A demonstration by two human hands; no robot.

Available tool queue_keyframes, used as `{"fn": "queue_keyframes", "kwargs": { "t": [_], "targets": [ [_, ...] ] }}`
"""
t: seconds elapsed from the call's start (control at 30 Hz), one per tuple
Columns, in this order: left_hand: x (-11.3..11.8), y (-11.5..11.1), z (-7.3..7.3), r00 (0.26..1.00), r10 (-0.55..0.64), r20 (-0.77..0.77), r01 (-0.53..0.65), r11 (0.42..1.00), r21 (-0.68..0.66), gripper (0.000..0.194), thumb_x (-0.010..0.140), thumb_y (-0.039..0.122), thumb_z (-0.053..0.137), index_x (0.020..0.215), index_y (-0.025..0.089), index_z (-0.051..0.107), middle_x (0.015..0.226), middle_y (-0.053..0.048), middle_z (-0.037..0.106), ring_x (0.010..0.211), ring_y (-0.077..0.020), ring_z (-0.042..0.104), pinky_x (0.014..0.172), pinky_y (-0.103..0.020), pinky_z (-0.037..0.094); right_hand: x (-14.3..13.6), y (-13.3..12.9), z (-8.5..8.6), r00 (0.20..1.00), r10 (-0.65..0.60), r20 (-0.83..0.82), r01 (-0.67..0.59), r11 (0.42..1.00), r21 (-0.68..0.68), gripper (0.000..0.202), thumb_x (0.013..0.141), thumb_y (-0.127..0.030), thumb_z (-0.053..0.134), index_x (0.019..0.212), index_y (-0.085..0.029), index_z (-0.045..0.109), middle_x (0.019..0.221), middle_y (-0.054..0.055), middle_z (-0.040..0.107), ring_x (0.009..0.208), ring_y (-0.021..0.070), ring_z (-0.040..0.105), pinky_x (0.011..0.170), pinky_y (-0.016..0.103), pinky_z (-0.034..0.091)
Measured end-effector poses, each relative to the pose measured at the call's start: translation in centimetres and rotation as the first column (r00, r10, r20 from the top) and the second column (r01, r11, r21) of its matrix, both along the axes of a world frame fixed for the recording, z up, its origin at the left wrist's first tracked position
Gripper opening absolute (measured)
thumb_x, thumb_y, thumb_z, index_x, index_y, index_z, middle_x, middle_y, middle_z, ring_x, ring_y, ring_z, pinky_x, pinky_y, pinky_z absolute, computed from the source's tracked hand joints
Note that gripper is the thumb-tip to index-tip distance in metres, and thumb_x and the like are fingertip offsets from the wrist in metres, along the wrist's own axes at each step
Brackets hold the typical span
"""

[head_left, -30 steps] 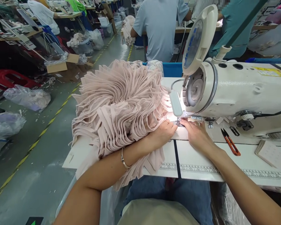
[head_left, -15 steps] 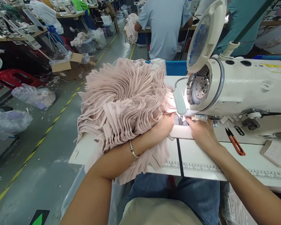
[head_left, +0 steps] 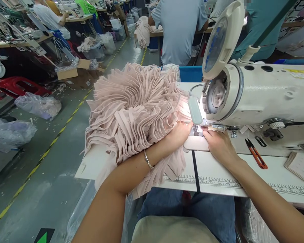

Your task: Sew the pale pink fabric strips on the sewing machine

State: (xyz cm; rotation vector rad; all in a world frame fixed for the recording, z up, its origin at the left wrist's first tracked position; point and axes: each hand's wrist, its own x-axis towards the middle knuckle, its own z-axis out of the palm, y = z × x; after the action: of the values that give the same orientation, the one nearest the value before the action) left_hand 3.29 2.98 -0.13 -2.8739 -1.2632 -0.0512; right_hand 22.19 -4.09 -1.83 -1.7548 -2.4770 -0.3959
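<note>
A white sewing machine (head_left: 268, 91) stands on the right, its round inner disc smeared by motion behind a raised cover (head_left: 221, 40). Close to the needle area (head_left: 197, 130), my left hand (head_left: 179, 135) has its fingers closed on the edge of a pale pink fabric piece (head_left: 183, 108). That piece runs into a large heap of layered pink fabric pieces (head_left: 131, 98), which my left forearm lies against. On the needle's other side, my right hand (head_left: 219, 143) pinches with thumb and fingers at the machine bed; what lies between them is too small to make out.
Orange-handled thread snips (head_left: 257, 155) and a paper pad (head_left: 300, 167) lie right of my hand. A printed ruler (head_left: 220, 182) runs along the table's front edge. Cardboard box (head_left: 78, 76) and plastic bags (head_left: 39, 104) stand on the floor at left. A seated person (head_left: 178, 30) is ahead.
My left fingertips have moved slightly right, closer to the needle. The machine's inner disc, sharp before, is now blurred. The whole view has shifted a little.
</note>
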Motion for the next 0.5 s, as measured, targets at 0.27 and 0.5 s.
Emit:
{"fn": "queue_keyframes", "kwargs": {
  "t": [0.27, 0.5],
  "targets": [
    [-1.7, -3.1, 0.9, 0.980, -0.170, -0.104, 0.189, 0.958, 0.214, 0.022, 0.093, -0.004, 0.048, 0.094, 0.014, 0.060, 0.095, -0.007, 0.065, 0.087, -0.0206, 0.063, 0.076, -0.030, 0.047, 0.7, -0.1, -1.1, 0.999, 0.007, -0.054, -0.005, 0.999, 0.041, 0.052, 0.088, -0.007, 0.038, 0.129, -0.019, 0.067, 0.117, 0.013, 0.074, 0.098, 0.0288, 0.064, 0.093, 0.046, 0.046],
    [-2.3, -3.6, 0.5, 0.965, -0.251, -0.071, 0.260, 0.935, 0.239, 0.022, 0.099, 0.002, 0.044, 0.088, 0.016, 0.057, 0.092, -0.007, 0.064, 0.089, -0.0207, 0.062, 0.078, -0.031, 0.048, 0.1, -0.1, -0.9, 0.999, -0.032, -0.026, 0.032, 0.999, -0.011, 0.058, 0.084, -0.001, 0.038, 0.133, -0.018, 0.067, 0.121, 0.014, 0.074, 0.094, 0.0281, 0.066, 0.095, 0.049, 0.047]
  ]
}}
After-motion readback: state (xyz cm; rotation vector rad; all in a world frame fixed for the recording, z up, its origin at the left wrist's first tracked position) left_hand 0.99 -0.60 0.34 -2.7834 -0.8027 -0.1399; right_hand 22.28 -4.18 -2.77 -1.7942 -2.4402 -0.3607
